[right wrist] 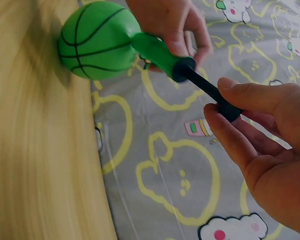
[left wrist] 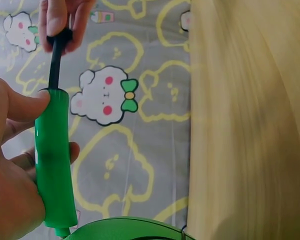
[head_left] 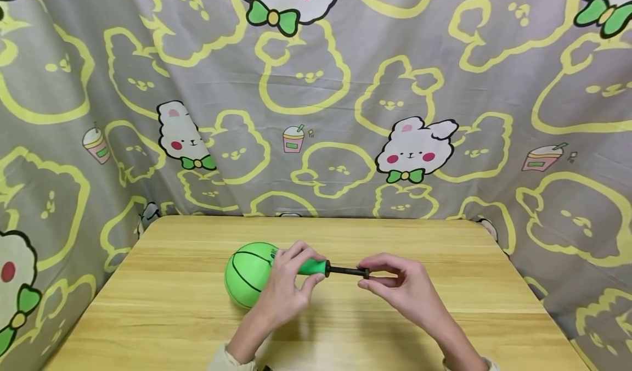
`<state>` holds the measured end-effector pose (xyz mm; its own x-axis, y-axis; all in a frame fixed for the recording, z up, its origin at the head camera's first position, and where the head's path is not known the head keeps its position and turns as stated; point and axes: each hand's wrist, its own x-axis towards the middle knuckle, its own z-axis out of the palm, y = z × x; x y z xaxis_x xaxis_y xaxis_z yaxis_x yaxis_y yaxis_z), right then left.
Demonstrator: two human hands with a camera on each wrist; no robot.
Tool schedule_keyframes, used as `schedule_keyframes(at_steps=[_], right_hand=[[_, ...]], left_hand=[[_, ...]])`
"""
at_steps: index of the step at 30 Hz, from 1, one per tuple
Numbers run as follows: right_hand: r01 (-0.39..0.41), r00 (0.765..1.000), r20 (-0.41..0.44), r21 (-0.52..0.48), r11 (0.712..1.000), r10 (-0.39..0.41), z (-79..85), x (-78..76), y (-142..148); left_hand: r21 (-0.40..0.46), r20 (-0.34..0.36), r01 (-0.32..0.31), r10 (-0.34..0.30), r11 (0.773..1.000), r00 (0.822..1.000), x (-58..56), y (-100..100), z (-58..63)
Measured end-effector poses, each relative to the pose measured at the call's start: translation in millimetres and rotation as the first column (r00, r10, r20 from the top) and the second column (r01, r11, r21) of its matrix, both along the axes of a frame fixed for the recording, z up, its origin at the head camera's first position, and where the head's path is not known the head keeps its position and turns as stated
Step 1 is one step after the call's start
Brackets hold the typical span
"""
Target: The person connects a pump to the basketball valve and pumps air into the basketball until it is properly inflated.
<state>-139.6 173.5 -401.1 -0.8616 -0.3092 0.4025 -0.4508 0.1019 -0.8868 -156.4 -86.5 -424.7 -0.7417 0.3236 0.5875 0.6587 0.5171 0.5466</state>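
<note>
A green hand pump [left wrist: 54, 160] with a black rod and end knob joins a green ball [right wrist: 97, 42] with black basketball lines. My left hand [head_left: 286, 283] grips the pump's green barrel, thumb near its black collar. With thumb and fingertips, my right hand [head_left: 402, 283] pinches the black knob [right wrist: 229, 111] at the end of the rod. The rod [head_left: 345, 270] is drawn out of the barrel, and its bare length shows between the two hands. In the head view the left hand covers part of the ball and of the barrel.
Under the hands is a wooden table [head_left: 163, 305] with a light grain. A grey curtain [head_left: 326, 129] with yellow outlined animals and white rabbits hangs behind the table and along its sides. A small dark object [head_left: 267, 368] shows at the bottom edge, by the left sleeve.
</note>
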Motion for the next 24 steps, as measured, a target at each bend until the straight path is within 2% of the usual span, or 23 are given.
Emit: schedule_keyframes(at_steps=[5,13,24], right_hand=[[-0.004,1.000,-0.016,0.014,1.000,0.005,6.0,-0.6,15],[-0.037,0.999,-0.022,0.023,0.999,0.038,13.6,-1.2,28],[0.057,0.997,-0.053,0.033,0.998,-0.055,12.8,1.8,31]], left_hand=[[0.020,0.018,-0.020,0.019,1.000,1.000,-1.2,-7,2.0],[0.028,-0.012,-0.032,0.032,0.999,0.999,-3.1,-12,1.3],[0.046,-0.021,-0.018,0.019,0.999,1.000,0.1,-2,1.4]])
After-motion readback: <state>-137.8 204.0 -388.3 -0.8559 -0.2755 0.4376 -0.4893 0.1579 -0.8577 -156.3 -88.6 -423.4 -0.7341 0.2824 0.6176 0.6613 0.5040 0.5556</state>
